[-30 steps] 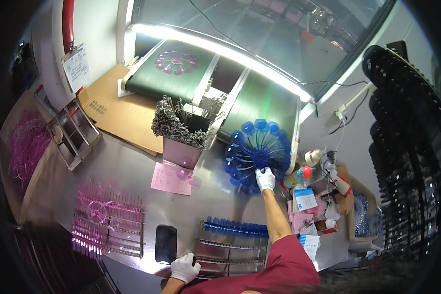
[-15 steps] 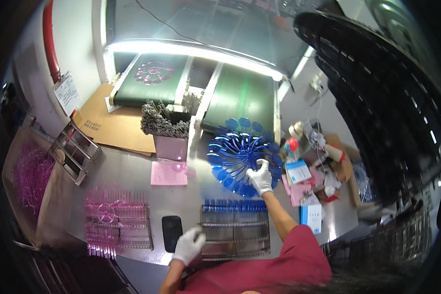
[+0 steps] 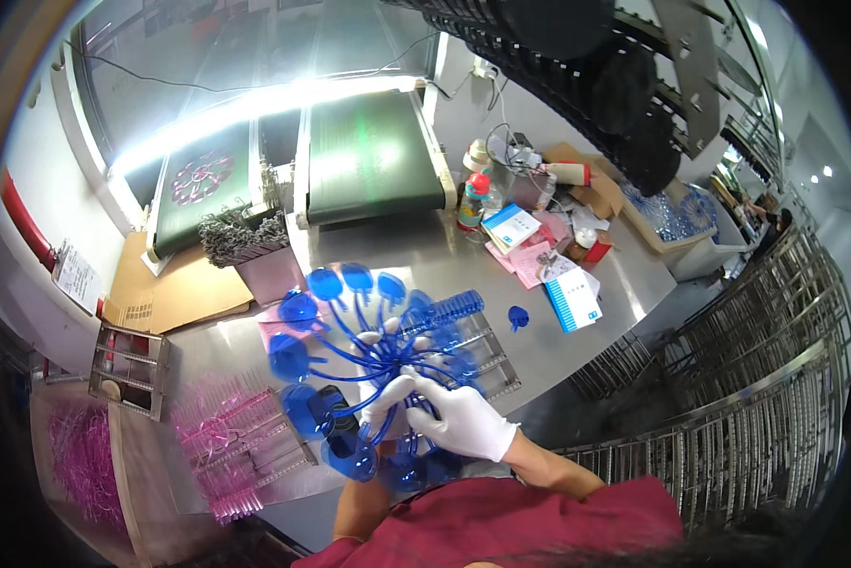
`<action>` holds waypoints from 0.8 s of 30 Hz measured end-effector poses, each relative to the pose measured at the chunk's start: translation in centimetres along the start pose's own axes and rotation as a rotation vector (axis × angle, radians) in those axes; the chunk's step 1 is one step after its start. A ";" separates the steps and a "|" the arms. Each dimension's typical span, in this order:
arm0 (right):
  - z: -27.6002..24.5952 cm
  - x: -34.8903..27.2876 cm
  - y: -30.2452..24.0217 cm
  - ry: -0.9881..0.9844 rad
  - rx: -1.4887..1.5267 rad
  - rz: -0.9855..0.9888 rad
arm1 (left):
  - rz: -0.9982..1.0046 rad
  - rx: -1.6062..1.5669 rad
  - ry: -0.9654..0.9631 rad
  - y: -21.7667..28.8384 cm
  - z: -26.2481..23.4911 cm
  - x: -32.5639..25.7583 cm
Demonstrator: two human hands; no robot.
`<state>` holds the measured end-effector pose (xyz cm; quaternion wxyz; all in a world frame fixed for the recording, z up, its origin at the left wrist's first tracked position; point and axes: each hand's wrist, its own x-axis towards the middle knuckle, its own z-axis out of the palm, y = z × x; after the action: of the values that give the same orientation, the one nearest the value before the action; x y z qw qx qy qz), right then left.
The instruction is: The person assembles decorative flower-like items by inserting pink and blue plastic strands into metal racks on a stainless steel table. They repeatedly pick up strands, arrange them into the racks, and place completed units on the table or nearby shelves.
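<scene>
A blue plastic sprue [image 3: 323, 282], with round translucent lens-like pieces on curved arms around a hub, is held up off the table before me. My right hand [image 3: 468, 419], in a white glove, closes its fingers on the arms near the hub. My left hand [image 3: 373, 386], also gloved, is behind the sprue and grips it around the middle; the arms partly hide its fingers. Just beyond stands a metal rack [image 3: 496, 355] with a row of blue pieces along its far edge. A single loose blue piece [image 3: 518, 317] lies to its right.
Another rack with pink pieces [image 3: 241, 440] is at the left, beside a box of pink scraps [image 3: 85, 464]. Two conveyor belts [image 3: 373, 156] end at the table's back. A holder of metal sticks [image 3: 269, 275], a red-capped bottle [image 3: 473, 201] and blue-white booklets [image 3: 570, 298] stand or lie around.
The blue sprue has come off the far part of the table, nearer to me, and is raised. My left hand has joined the right one on it. The view has turned right.
</scene>
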<state>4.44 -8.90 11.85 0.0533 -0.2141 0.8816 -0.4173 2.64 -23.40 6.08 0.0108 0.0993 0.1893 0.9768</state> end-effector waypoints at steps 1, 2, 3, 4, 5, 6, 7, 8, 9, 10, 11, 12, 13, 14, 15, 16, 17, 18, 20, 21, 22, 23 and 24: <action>-0.8 0.1 0.2 -0.010 -0.052 -0.076 | 0.050 0.024 -0.069 -0.1 -1.3 0.2; -1.7 0.1 0.3 -0.014 -0.110 -0.150 | 0.110 0.185 -0.124 0.2 -4.3 0.7; -3.2 0.5 1.4 -0.017 -0.158 -0.246 | 0.211 0.236 -0.119 1.2 -3.3 0.6; -4.5 1.4 1.8 0.240 -0.267 -0.375 | 0.169 0.242 -0.167 2.9 -2.2 0.0; -6.2 2.5 2.0 0.333 -0.228 -0.298 | 0.125 0.233 -0.216 3.6 -2.0 -0.7; -7.8 4.1 0.7 0.337 -0.211 -0.352 | 0.116 0.168 -0.245 4.2 -1.4 -2.0; -9.0 5.5 -0.1 0.371 -0.275 -0.502 | 0.094 0.088 -0.284 4.3 -1.0 -3.1; -9.7 7.0 -0.9 0.277 -0.230 -0.623 | 0.084 0.104 -0.453 4.2 -0.7 -3.5; -10.2 7.9 -1.4 0.188 -0.198 -0.732 | 0.061 0.109 -0.629 3.7 0.3 -3.4; -9.7 7.9 -0.4 0.224 -0.286 -0.731 | 0.073 0.142 -0.602 2.8 1.8 -4.3; -9.5 7.7 1.2 0.259 -0.378 -0.722 | 0.053 0.242 -0.536 2.7 3.2 -5.3; -10.2 8.0 2.1 0.060 -0.427 -0.710 | 0.015 0.611 -0.555 3.8 4.3 -5.9; -10.8 8.0 2.3 -0.272 -0.536 -0.547 | -0.109 0.978 -0.595 5.2 3.7 -5.5; -11.4 8.2 2.7 -0.597 -0.655 -0.363 | -0.223 1.340 -0.706 6.5 2.6 -4.9; -11.5 8.0 5.0 -0.980 -0.500 -0.302 | -0.332 1.555 -0.748 6.8 4.0 -5.6; -11.1 6.6 10.0 -1.339 -0.231 -0.118 | -0.405 1.716 -0.882 6.4 3.5 -5.2; -11.9 5.4 14.5 -1.565 0.008 0.048 | -0.468 1.910 -0.926 6.9 4.6 -5.9; -12.6 5.0 17.3 -1.583 0.078 0.115 | -0.530 1.888 -0.726 9.2 4.9 -6.6; -12.9 5.8 17.8 -0.914 -0.277 -0.013 | -0.493 1.651 -0.509 9.1 5.2 -7.4; -12.2 6.2 16.4 -0.527 -0.336 -0.147 | -0.477 1.516 -0.405 7.9 4.8 -7.9; -12.4 6.1 14.0 -0.277 -0.135 -0.418 | -0.419 1.278 -0.345 5.6 2.5 -8.4; -12.8 6.1 11.2 -0.025 0.005 -0.727 | -0.361 1.102 -0.291 3.8 5.0 -8.2; -13.6 5.7 9.1 -0.026 -0.070 -0.826 | -0.299 0.920 -0.253 1.9 6.9 -8.2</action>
<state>-7.42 3.52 14.22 -0.1148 -0.5570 0.7344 -0.3705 12.11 -23.16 11.50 0.1287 0.1833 0.6097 0.7603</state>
